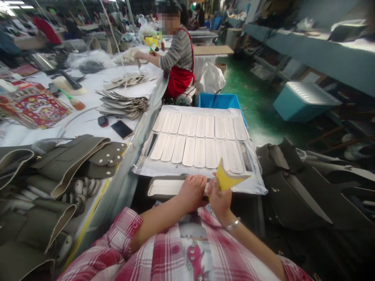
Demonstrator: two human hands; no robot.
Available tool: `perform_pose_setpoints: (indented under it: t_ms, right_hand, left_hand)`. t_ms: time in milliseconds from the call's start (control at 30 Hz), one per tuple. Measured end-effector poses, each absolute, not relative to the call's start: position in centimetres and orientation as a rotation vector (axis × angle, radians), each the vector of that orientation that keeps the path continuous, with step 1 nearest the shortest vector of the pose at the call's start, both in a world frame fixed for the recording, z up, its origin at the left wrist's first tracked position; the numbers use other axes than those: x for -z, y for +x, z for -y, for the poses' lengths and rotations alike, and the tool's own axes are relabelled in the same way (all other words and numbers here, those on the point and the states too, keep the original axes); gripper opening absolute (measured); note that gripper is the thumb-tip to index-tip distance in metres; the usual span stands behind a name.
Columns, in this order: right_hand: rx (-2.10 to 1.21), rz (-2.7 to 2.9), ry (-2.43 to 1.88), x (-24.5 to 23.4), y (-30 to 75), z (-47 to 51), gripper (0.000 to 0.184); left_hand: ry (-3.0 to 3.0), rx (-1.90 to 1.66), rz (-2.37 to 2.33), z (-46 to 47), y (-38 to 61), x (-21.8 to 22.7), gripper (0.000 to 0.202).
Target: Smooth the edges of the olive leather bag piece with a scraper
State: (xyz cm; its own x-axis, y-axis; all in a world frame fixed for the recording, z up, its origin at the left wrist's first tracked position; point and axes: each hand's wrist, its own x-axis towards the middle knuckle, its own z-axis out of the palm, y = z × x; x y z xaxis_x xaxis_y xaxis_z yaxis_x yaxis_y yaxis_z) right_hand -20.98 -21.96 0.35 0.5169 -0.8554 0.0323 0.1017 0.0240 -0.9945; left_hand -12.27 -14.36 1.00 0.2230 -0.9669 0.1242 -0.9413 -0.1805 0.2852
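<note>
In front of my body lies a dark-edged bag piece [166, 187] with a pale strip along its inside. My left hand [191, 192] is closed over it, with the fingers bent across its top and the thumb side hidden. Close by on the right, my right hand [221, 201] grips a flat yellow scraper [230, 178], whose flared, pointed end sticks up past the fingers. Just beyond both hands, a board covered in white sheeting [202, 177] carries two rows of pale, rounded oblong pieces [191, 150].
Dark bag bodies [70, 160] are heaped on the left table; more bag bodies [293, 187] lie at right. A stack of cut pieces [123, 103], a phone [122, 129] and a brush [74, 102] are on the left table. A co-worker [178, 58] sits ahead near a blue bin [218, 100].
</note>
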Motion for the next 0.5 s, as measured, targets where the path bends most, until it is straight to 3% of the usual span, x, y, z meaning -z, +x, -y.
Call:
perform_pose_setpoints:
  t_ms: [200,333,400,500]
  right_hand:
    - [0.486,-0.594,-1.437,-3.7,-20.8,23.5,0.046]
    - [0.027,-0.561,-1.742,-6.7,-19.1,25.6,0.054]
    - [-0.276,-0.481,-1.81,-7.6,-17.8,25.5,0.053]
    - [-0.546,-0.379,-1.704,-7.8,-16.3,23.2,0.049]
  left_hand:
    - [2.069,-0.097,1.778,9.7,-11.9,-1.9,0.083]
    - [1.991,-0.239,1.234,2.3,-9.3,-1.6,0.044]
    - [1.933,-0.063,0.773,-1.0,-7.5,-0.3,0.036]
    - [1.698,0.339,0.275,-3.9,-5.7,2.5,0.043]
